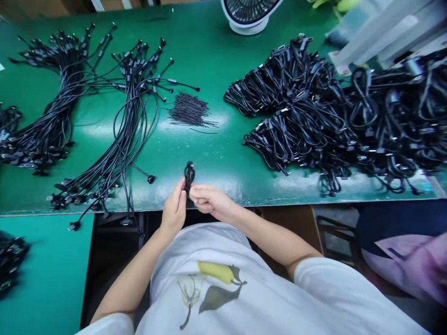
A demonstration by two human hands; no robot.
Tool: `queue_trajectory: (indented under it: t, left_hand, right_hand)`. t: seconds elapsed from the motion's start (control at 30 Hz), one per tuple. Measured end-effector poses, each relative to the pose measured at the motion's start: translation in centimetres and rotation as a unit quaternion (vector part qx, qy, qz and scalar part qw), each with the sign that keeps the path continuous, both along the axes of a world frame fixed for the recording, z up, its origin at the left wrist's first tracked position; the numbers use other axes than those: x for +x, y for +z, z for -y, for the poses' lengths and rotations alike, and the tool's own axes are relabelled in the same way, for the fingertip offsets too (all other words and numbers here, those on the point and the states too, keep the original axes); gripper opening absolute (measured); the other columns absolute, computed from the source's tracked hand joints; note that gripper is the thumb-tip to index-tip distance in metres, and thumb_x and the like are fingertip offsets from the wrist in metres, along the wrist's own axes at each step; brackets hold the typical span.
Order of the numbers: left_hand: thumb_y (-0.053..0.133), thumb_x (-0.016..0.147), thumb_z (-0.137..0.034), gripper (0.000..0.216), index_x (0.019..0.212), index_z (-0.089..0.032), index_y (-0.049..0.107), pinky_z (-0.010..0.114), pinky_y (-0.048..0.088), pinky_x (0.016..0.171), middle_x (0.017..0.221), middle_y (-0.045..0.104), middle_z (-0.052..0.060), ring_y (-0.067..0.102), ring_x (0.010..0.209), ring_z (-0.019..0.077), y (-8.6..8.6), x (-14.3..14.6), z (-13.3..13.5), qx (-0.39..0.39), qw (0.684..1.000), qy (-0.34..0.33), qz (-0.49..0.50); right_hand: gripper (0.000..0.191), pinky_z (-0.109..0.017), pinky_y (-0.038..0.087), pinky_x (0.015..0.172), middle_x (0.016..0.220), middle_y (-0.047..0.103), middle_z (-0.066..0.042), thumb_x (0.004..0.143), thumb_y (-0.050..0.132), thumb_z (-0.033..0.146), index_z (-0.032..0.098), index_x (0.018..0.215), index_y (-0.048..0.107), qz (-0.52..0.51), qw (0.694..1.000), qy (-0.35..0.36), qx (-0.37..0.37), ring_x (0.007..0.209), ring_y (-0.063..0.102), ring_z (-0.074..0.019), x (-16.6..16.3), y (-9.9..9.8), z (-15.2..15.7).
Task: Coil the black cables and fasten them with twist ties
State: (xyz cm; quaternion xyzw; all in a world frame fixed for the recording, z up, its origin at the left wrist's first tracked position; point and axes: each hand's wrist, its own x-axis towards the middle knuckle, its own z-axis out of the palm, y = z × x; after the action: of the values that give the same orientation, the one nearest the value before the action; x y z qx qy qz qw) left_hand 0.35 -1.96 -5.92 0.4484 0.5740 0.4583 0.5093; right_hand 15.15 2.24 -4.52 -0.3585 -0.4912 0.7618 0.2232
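Over the near edge of the green table, a small coiled black cable point(189, 175) stands up between my two hands. My left hand point(175, 204) is closed on it, thumb and fingers pinching the bundle from the left. My right hand point(210, 199) touches its lower part from the right, fingers curled together in a pinch; whether a twist tie is between them is too small to make out. Beyond the hands lies a small pile of short black twist ties point(189, 110). Left of it, a loose bunch of straight black cables point(131, 107) reaches the table's front edge.
Another bunch of straight cables point(66, 93) lies farther left. A large heap of coiled, bundled cables point(300, 107) fills the right side. A white fan point(248, 29) stands at the back. A person in pink and dark clothing point(408, 256) is at the right.
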Motion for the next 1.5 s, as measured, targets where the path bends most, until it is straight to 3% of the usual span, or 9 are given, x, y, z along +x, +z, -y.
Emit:
queue_trajectory:
  t: [0.1,0.27,0.53,0.73,0.83,0.97,1.23,1.4,1.5]
  left_hand:
    - [0.055,0.092,-0.042,0.032,0.113,-0.02,0.066,0.029,0.049,0.077,0.089,0.067,0.004,0.062,0.082,0.0179,-0.3,0.4,-0.3,-0.064,0.995,0.009,0.082]
    - [0.057,0.091,-0.047,0.034,0.109,-0.018,0.064,0.024,0.042,0.055,0.07,0.052,-0.002,0.047,0.059,0.0111,0.8,0.4,-0.8,-0.098,0.973,-0.026,0.209]
    - [0.054,0.071,-0.082,0.073,0.102,-0.017,0.061,0.02,0.032,0.04,0.066,0.04,-0.005,0.032,0.046,0.0054,1.5,0.8,-0.9,-0.152,0.934,-0.104,0.306]
    - [0.073,0.079,-0.038,0.04,0.109,-0.018,0.055,0.021,0.044,0.048,0.066,0.047,-0.008,0.046,0.047,0.0055,2.1,0.9,-1.2,-0.196,0.938,-0.116,0.262]
    - [0.065,0.083,-0.039,0.037,0.11,-0.016,0.055,0.028,0.051,0.059,0.068,0.055,-0.005,0.059,0.056,0.0111,2.1,0.8,-1.4,-0.211,0.941,-0.13,0.232]
    - [0.059,0.086,-0.039,0.034,0.11,-0.015,0.057,0.027,0.049,0.06,0.068,0.058,-0.003,0.061,0.058,0.0126,1.9,0.6,-1.4,-0.208,0.949,-0.139,0.189]
    - [0.063,0.086,-0.041,0.032,0.105,-0.015,0.061,0.023,0.043,0.047,0.068,0.05,-0.003,0.047,0.05,0.0079,3.2,0.2,-1.4,-0.233,0.901,-0.134,0.342]
    - [0.075,0.079,-0.028,0.024,0.092,-0.02,0.055,0.031,0.053,0.085,0.083,0.059,-0.002,0.065,0.087,0.014,2.6,0.1,-2.5,-0.147,0.922,-0.018,0.358]
    - [0.071,0.084,-0.029,0.019,0.092,-0.02,0.056,0.032,0.048,0.097,0.088,0.064,-0.001,0.066,0.099,0.0153,1.7,0.0,-3.2,-0.083,0.938,0.061,0.331]
  right_hand:
    - [0.03,-0.021,0.032,0.054,0.061,0.047,0.004,0.085,0.054,0.04,0.017,0.067,0.051,0.044,0.991,0.052,0.115,0.055,0.04,-0.0072,1.1,1.3,-1.1]
    - [0.025,-0.023,0.044,0.067,0.089,0.059,-0.001,0.088,0.055,0.039,0.018,0.1,0.057,0.103,0.953,-0.188,0.216,0.069,0.053,-0.0091,2.7,1.7,-4.2]
    - [0.04,-0.027,0.051,0.077,0.105,0.059,-0.004,0.092,0.05,0.03,0.017,0.13,0.048,0.065,0.945,-0.07,0.313,0.075,0.059,-0.0095,1.2,0.7,-4.9]
    - [0.041,-0.028,0.051,0.08,0.104,0.061,-0.007,0.093,0.039,0.019,0.016,0.134,0.047,0.222,0.848,-0.075,0.475,0.084,0.061,-0.013,1.9,-0.1,-4.8]
    - [0.041,-0.028,0.05,0.079,0.1,0.061,-0.009,0.095,0.037,0.017,0.013,0.134,0.048,0.305,0.787,-0.044,0.535,0.086,0.061,-0.016,2.1,-0.4,-4.7]
    - [0.041,-0.028,0.049,0.081,0.102,0.061,-0.01,0.094,0.035,0.013,0.012,0.134,0.048,0.337,0.769,-0.032,0.542,0.088,0.061,-0.0165,2.0,-0.6,-4.5]
    - [0.026,-0.031,0.049,0.09,0.105,0.063,-0.006,0.098,0.037,0.021,0.018,0.11,0.06,0.197,0.84,-0.042,0.504,0.1,0.06,-0.0157,2.6,0.6,-5.5]
    - [0.025,-0.029,0.052,0.081,0.114,0.058,-0.008,0.099,0.043,0.031,0.018,0.117,0.054,0.16,0.891,-0.146,0.399,0.094,0.06,-0.014,2.6,1.2,-4.1]
    - [0.025,-0.026,0.051,0.075,0.1,0.06,-0.004,0.095,0.054,0.037,0.017,0.11,0.056,0.154,0.91,-0.095,0.372,0.085,0.06,-0.0131,2.0,0.5,-2.0]
